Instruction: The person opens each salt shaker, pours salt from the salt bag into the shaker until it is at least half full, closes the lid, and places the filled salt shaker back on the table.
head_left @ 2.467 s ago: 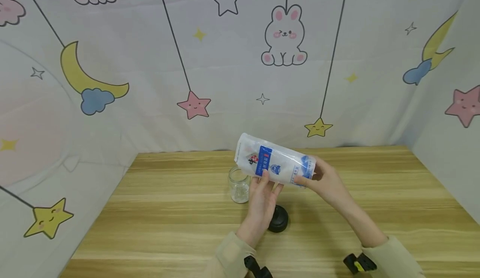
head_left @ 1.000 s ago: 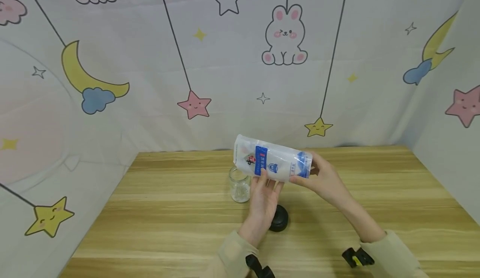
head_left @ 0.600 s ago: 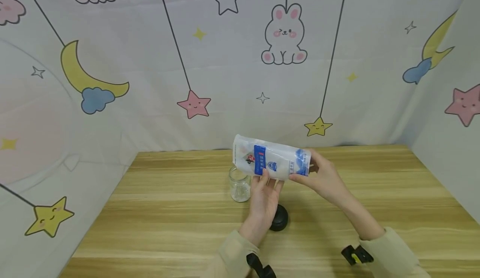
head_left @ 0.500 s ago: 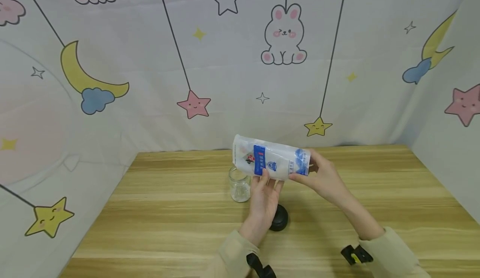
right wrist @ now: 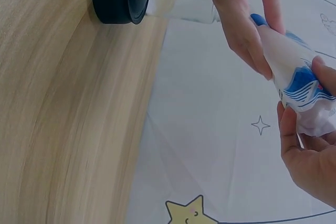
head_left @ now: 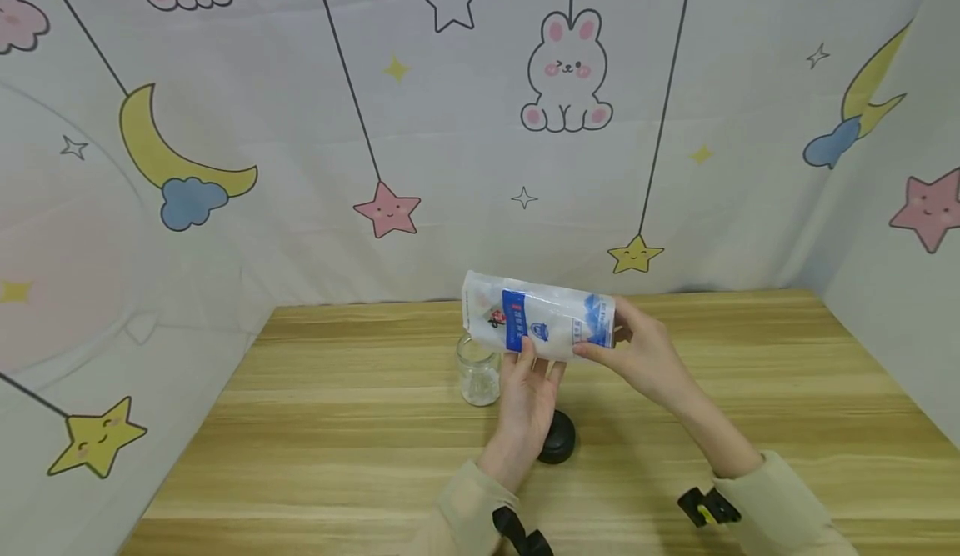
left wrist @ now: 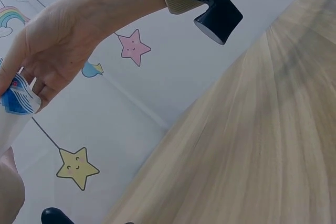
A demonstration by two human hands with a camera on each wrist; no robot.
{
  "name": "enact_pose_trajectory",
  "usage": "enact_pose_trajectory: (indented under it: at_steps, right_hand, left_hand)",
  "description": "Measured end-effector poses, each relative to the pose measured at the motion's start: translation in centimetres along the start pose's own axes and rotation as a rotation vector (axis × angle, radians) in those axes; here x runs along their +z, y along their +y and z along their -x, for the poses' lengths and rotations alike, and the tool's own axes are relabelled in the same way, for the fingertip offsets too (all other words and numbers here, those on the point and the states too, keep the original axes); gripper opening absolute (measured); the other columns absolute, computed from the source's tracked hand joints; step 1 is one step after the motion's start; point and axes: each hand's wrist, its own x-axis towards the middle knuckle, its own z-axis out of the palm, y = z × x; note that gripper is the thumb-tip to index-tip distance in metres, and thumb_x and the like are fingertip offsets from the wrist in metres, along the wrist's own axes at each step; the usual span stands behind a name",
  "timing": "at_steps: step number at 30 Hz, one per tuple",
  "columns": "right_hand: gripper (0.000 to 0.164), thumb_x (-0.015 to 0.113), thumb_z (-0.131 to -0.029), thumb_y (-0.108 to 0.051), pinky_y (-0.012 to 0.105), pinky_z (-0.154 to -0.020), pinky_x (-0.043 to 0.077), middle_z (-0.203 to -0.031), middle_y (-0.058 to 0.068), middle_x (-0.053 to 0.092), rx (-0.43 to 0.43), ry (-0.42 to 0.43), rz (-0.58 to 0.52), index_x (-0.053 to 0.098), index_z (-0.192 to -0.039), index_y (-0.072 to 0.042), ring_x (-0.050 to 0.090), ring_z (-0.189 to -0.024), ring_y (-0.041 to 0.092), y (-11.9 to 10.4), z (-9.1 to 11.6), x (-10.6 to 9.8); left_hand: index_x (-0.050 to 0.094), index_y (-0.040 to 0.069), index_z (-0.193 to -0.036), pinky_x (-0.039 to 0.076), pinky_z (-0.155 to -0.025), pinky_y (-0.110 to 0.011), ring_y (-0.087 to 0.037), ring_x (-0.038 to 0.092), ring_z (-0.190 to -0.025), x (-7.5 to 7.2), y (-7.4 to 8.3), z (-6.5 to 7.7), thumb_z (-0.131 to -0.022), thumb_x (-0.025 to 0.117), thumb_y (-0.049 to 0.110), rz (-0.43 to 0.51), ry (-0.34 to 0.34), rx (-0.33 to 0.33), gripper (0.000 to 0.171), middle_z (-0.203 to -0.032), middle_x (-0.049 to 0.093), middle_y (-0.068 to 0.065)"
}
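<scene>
A white plastic bag with blue print (head_left: 555, 318) lies almost level in the air, held between both hands in the head view. My left hand (head_left: 519, 410) grips it from below, thumb on the front face and fingers underneath. The right hand (head_left: 648, 360) pinches its right end, which looks crumpled in the right wrist view. Behind the bag's left end stands an uncovered glass jar (head_left: 478, 383), its rim partly overlapped by the bag. Some clear or whitish stuff shows low in the jar. Close to my left wrist, a round black lid (head_left: 558, 439) rests on the table, its knob upward.
The wooden table (head_left: 337, 423) runs back to a pale curtain (head_left: 450, 147) printed with stars, moons and rabbits. More of this cloth closes off both sides. Black wrist cameras sit at both sleeves, the right one (head_left: 708, 508) just over the table.
The bag has shifted slightly left, and its right end has come up, so it lies more level. My right hand moved left and up with it; the left hand stayed nearly still.
</scene>
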Motion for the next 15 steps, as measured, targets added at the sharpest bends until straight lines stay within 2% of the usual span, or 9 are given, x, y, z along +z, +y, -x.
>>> enact_pose_trajectory:
  at_steps: [9, 15]
  right_hand:
    - [0.060, 0.080, -0.079, -0.027, 0.024, -0.065, 0.050, -0.100, 0.010, 0.063, 0.021, -0.011, 0.004, 0.051, -0.129, -0.011, 0.058, -0.085, 0.021, -0.16, 0.00, -0.02]
    - [0.060, 0.080, -0.079, -0.027, 0.025, -0.068, 0.050, -0.101, 0.009, 0.064, 0.018, -0.012, 0.024, 0.051, -0.129, -0.012, 0.059, -0.087, 0.022, -0.36, -0.05, -0.02]
  left_hand:
    - [0.037, 0.018, -0.138, 0.043, -0.110, -0.034, -0.012, 0.054, -0.119, 0.07, -0.01, 0.09, -0.100, 0.048, 0.020, 0.079, -0.003, 0.004, 0.040, -0.130, 0.053, 0.003]
    - [0.038, 0.020, -0.140, 0.042, -0.111, -0.034, -0.011, 0.055, -0.119, 0.00, 0.06, 0.20, -0.099, 0.046, 0.009, 0.081, -0.015, 0.007, 0.043, -0.133, 0.053, 0.003]
